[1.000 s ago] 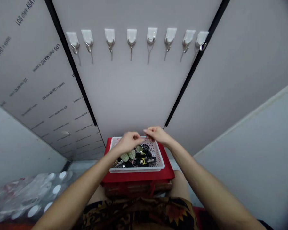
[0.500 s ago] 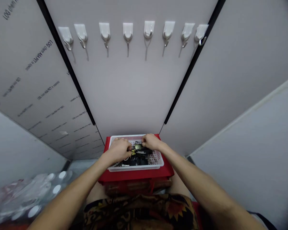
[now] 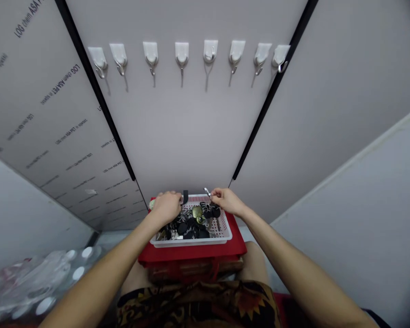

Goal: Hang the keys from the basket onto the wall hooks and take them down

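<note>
While both hands work at the white basket (image 3: 190, 243), the right hand (image 3: 227, 201) is at its far right corner. Its grip is closed in a pinch of thumb and fingers, and it has hold of a small silver metal piece (image 3: 207, 192), which is raised above the rim and points away to the upper left. The left hand (image 3: 167, 207) is over the left part of the basket, with the back of the hand turned up and the fingers bent. A black strap (image 3: 186, 197) stands beside these fingertips, but the hand hides its own grip, so I cannot tell how far it is open or whether it holds the strap. Just beside this hand, on its outer side, a pale green item (image 3: 151, 204) shows only in part.

Inside the basket, between the hands and nearer to the person, lie a yellowish round piece (image 3: 197, 212) and several black pieces (image 3: 203, 233), mixed with metal rings. The basket rests on a red surface (image 3: 237, 246) in front of the person. On the wall beyond there are eight white hooks (image 3: 182, 52) in a row.
</note>
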Demonstrator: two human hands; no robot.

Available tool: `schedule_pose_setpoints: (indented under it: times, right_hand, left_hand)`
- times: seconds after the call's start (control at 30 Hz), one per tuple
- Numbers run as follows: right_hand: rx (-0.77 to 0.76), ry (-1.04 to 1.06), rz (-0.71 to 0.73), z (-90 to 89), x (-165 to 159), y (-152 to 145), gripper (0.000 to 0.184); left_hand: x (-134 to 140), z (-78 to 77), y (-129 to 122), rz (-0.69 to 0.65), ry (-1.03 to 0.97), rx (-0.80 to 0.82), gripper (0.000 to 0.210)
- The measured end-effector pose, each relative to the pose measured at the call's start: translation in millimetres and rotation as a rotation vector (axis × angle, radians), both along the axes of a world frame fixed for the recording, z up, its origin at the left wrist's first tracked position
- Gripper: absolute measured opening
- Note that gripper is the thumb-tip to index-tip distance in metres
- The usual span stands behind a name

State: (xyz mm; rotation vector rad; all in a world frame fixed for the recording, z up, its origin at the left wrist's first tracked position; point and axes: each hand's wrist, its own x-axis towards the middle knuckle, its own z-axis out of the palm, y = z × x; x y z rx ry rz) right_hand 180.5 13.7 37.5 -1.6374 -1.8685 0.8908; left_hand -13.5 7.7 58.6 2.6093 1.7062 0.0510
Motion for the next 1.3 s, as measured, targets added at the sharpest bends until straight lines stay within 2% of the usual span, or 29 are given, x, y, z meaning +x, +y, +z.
schedule_pose_setpoints:
  times: [0.1,0.17,0.27,0.37,0.47,0.6,0.7,0.8,0.9,1.0,1.13,1.3]
  right_hand:
    - [0.012,-0.042,-0.005,0.5,4,-5,0.010]
    - [0.021,0.027,-0.008,-0.2,4,-7,0.010]
    - [0.069,0.252,-0.015,3.9,-1,-8,0.009]
    - [0.158,0.488,-0.100,19.7,-8,-4,0.010]
    - [0.286,0.670,-0.257,47.2,-9,7,0.012]
    - [0.503,0.765,-0.404,94.5,2,25,0.017]
    - [0.648,0.822,-0.453,131.0,16,36,0.017]
    - [0.780,0.891,-0.494,164.0,29,44,0.017]
    - [0.884,0.926,-0.515,190.9,40,50,0.015]
    - [0.944,0.882,-0.539,209.3,50,58,0.015]
    - [0.890,0.733,-0.617,214.7,60,69,0.017]
    - [0.817,0.545,-0.644,198.4,64,76,0.020]
  left_hand:
    - [14,-4.2,-4,-0.082,-0.074,0.012,0.020]
    - [23,-8.0,-7,-0.106,-0.211,-0.044,0.022]
    - [36,-12.4,-8,-0.092,-0.529,-0.178,0.028]
    - [54,-9.0,1,-0.138,-0.914,-0.286,0.031]
    - [75,10.5,19,-0.161,-1.214,-0.320,0.029]
    - [101,59.9,41,-0.068,-1.409,-0.317,0.023]
    - [118,100.2,51,-0.073,-1.445,-0.294,0.021]
    - [135,132.5,58,-0.129,-1.404,-0.195,0.022]
    - [153,154.6,64,-0.189,-1.362,-0.069,0.026]
    - [167,169.4,69,-0.264,-1.357,0.011,0.028]
    - [176,179.4,69,-0.292,-1.324,0.021,0.028]
    - [173,172.5,63,-0.275,-1.239,-0.029,0.031]
